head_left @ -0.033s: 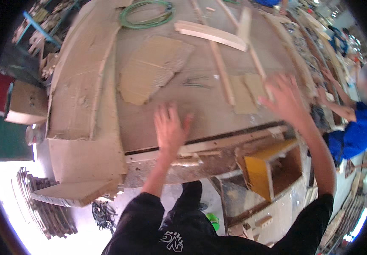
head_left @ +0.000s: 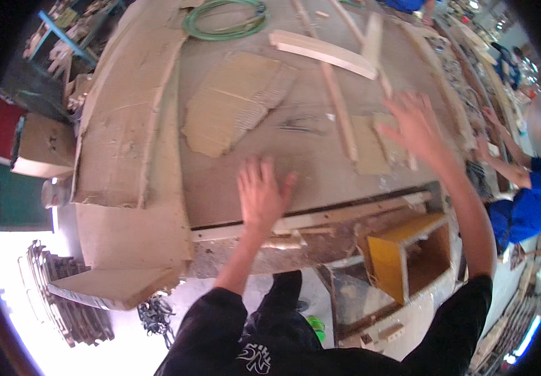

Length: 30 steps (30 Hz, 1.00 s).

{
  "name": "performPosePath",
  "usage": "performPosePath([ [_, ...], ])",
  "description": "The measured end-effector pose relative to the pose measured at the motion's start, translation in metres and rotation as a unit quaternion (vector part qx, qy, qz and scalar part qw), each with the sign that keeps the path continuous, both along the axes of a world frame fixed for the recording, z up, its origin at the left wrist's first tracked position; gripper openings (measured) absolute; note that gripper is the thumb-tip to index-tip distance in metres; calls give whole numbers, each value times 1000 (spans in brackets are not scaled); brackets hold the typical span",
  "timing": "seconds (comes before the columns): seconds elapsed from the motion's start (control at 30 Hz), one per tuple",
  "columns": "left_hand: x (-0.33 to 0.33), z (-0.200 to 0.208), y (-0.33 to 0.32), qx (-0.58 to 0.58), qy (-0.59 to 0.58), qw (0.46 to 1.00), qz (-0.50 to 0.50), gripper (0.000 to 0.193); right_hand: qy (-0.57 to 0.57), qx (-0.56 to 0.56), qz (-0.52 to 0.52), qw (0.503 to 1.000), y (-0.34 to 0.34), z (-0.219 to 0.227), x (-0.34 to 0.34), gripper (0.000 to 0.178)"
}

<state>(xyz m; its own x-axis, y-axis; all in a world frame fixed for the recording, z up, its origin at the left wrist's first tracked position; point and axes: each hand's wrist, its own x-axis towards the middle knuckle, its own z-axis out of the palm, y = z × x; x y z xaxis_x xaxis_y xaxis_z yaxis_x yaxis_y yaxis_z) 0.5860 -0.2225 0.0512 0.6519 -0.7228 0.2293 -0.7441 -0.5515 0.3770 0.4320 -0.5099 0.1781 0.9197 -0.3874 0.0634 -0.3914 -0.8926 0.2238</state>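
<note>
Hands: here they are, left hand (head_left: 261, 200) and right hand (head_left: 417, 128), both out over the bench (head_left: 211, 194); sound play, to my eye, is palms low and fingers loose, so light card isn't dragged by accident.
Right strip (head_left: 385, 83): careful with this one! Raw wood may splinter, so any hold looks best taken around its sides, not swept along an edge.
Left fingers: slightly parted, thumb well out, nothing seen in them, near the bench's front edge; touching the top or just above it, can't call it.
Torn cardboard (head_left: 229, 103): ahead of those left fingertips and apart from them, toward the bench's far edge.
Right fingers: spread wide, thumb swung inward, nothing seen in them, over toward the bench's right edge; and the right strip runs up to their tips in this view, contact impossible to tell.
Small cardboard (head_left: 370, 150): just to the near left of the right thumb.
Middle strip (head_left: 336, 103): between the two hands, near end aimed at the front edge, clear of all fingers.
</note>
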Motion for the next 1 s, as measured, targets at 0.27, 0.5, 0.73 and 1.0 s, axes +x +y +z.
performPosePath([
  [0.27,1,12,-23,-69,-14,996,-50,63,-84,164,-100,978,-155,-58,187,75],
  [0.5,4,7,-14,-32,-29,998,-43,64,-101,150,-56,982,-103,30,131,69],
  [0.73,-58,91,-47,-322,91,918,-216,87,-279,307,-81,907,-10,237,-89,56],
  [1.0,-295,238,-66,-231,122,638,-724,67,-252,123,-278,918,294,382,-394,74],
])
